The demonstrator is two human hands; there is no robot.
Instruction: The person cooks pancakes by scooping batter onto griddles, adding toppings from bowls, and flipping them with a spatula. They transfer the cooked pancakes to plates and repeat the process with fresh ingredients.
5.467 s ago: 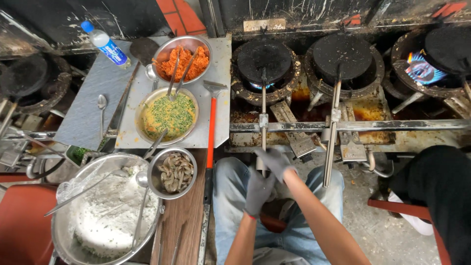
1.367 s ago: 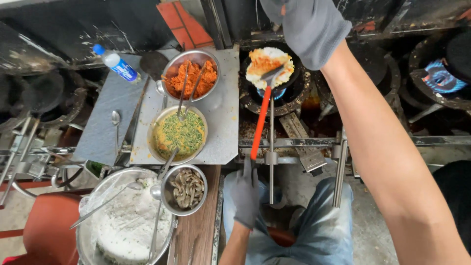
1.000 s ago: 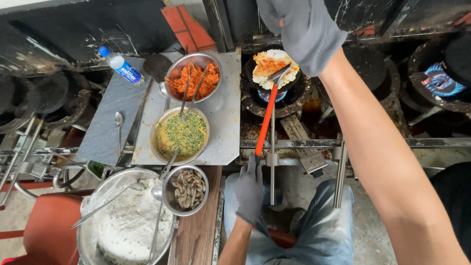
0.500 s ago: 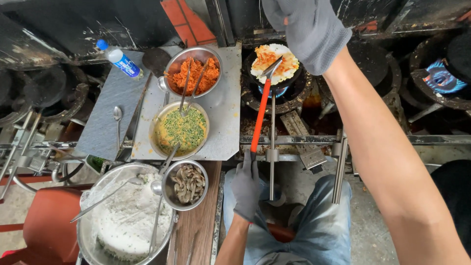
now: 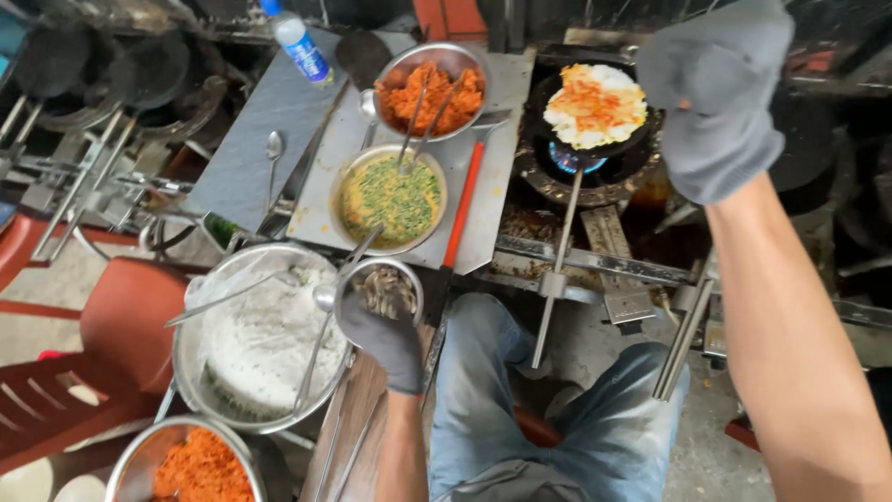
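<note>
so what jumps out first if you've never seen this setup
The round white flatbread topped with orange shreds on the black pan over a blue flame, upper middle. Then the raised right hand in its grey glove beside it. At lower centre the gloved left hand grips a small steel bowl.

Gloved hands: two, the left hand (image 5: 386, 339) low by the small bowl, the right hand (image 5: 720, 102) raised near the pan
Metal bowls: five, namely orange shreds (image 5: 432, 88), green-flecked batter (image 5: 390, 197), small bowl of brownish pieces (image 5: 383, 290), large bowl of white mix (image 5: 260, 339), and a second bowl of orange shreds (image 5: 190, 469)
Pan with a flat cake over the flame: one (image 5: 595, 107)
Plastic bottle with blue cap: one (image 5: 297, 42)
Orange-handled spatula: one (image 5: 463, 204)
Loose spoon on the worktop: one (image 5: 274, 158)
</note>
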